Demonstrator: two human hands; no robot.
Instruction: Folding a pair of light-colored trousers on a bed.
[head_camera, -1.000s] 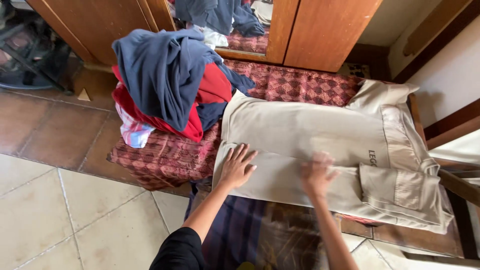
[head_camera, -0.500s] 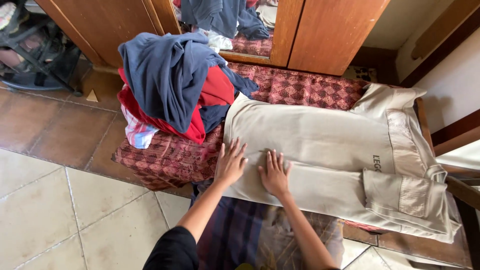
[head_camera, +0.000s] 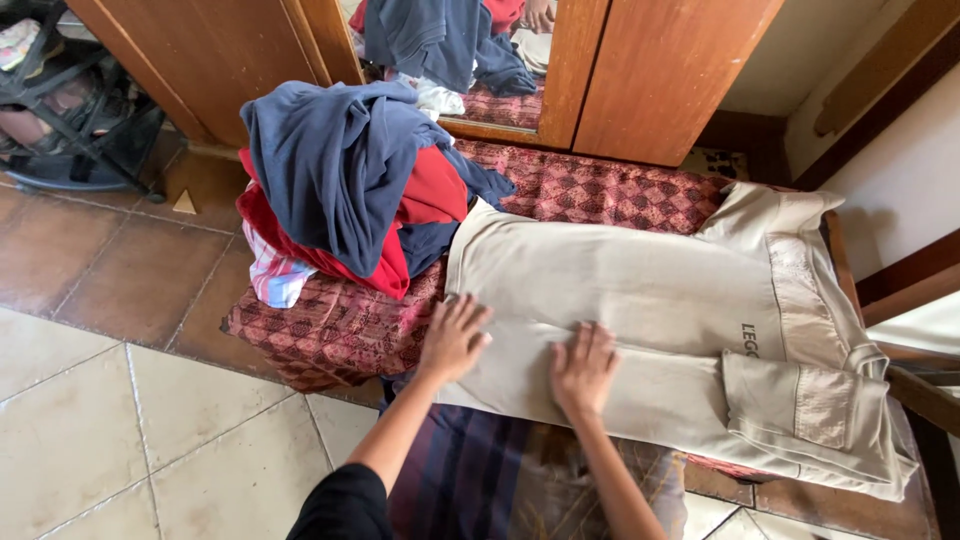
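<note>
Beige shirt (head_camera: 640, 300) lies flat on the red patterned bed cover (head_camera: 340, 325), folded lengthwise with one sleeve doubled back on the right end, collar end toward the wall. Left hand (head_camera: 452, 338) sits palm-down on the shirt's hem-end corner, fingers spread and flat, gripping nothing. Right hand (head_camera: 584, 366) is palm-down on the near folded panel, just beside the left hand but not touching it; fingers look stretched and slightly apart, though motion blur makes that hard to confirm. Both hands press on the cloth, neither closed around it. Pile of clothes (head_camera: 345, 175) sits at the left end of the cover, touching the shirt's far corner: navy garment on top, red one under it, a checked pink-and-white piece at the bottom edge. Wooden wardrobe (head_camera: 640, 70) stands behind, its mirror panel (head_camera: 455, 50) reflecting the pile. Tiled floor (head_camera: 130, 400) to the left, dark rack (head_camera: 70, 110) in the upper left corner.
</note>
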